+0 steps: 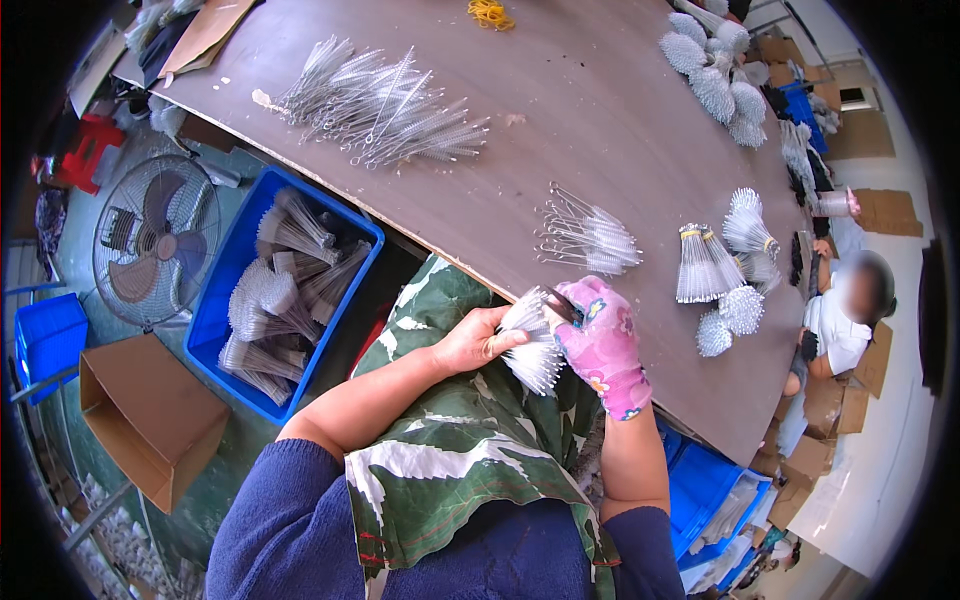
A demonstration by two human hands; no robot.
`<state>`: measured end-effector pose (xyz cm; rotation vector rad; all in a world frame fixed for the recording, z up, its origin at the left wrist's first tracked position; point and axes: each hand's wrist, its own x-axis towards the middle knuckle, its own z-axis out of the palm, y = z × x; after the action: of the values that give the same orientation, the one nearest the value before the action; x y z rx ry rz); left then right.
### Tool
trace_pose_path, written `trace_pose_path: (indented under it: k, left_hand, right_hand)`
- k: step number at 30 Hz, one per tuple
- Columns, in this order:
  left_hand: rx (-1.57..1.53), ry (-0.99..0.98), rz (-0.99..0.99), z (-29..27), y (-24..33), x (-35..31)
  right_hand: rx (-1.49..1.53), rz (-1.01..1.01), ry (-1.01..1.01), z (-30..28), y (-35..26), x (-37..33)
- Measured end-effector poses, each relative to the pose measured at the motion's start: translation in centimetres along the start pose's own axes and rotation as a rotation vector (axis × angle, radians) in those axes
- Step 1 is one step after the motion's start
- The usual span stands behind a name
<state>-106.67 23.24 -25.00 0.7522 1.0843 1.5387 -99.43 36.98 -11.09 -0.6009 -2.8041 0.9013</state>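
My bare left hand [470,342] is closed round a bundle of thin white-bristled wire brushes [535,358], held over my lap at the table's edge. Against the same bundle is my right hand [603,340], in a pink flowered glove. Its fingers are closed on a dark tool [566,308], mostly hidden, so its kind is unclear. Just beyond my hands lies a small loose group of the same brushes [590,235] on the brown table [540,120]. A larger loose pile of brushes [375,108] is farther left.
Banded brush bundles [705,265] stand at the right, more bundles [710,75] at the far right. Yellow rubber bands [490,14] lie at the back. Left of me are a blue crate [215,345] of bundles, a fan [157,242] and a carton [150,410]. A person [840,320] sits across.
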Motion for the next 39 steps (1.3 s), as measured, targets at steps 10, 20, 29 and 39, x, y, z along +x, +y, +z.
trace_pose_path:
  k: [10, 20, 29, 39]
  left_hand:
    - [0.126, -0.046, 0.101, -0.3, 0.5, 0.1]
    - [0.197, -0.024, 0.086, -0.3, 1.7, 0.0]
    - [0.204, 0.079, 0.019, -0.6, 1.0, -0.5]
    - [0.209, 0.062, 0.081, -0.6, 0.5, -0.3]
  right_hand:
    - [0.041, -0.082, 0.216, 2.0, 0.8, -3.1]
    - [0.03, -0.09, 0.373, 2.2, 0.5, -3.9]
    - [0.726, 0.291, 0.777, -4.7, 1.6, -1.3]
    - [0.706, 0.292, 0.159, -1.0, 2.3, -0.4]
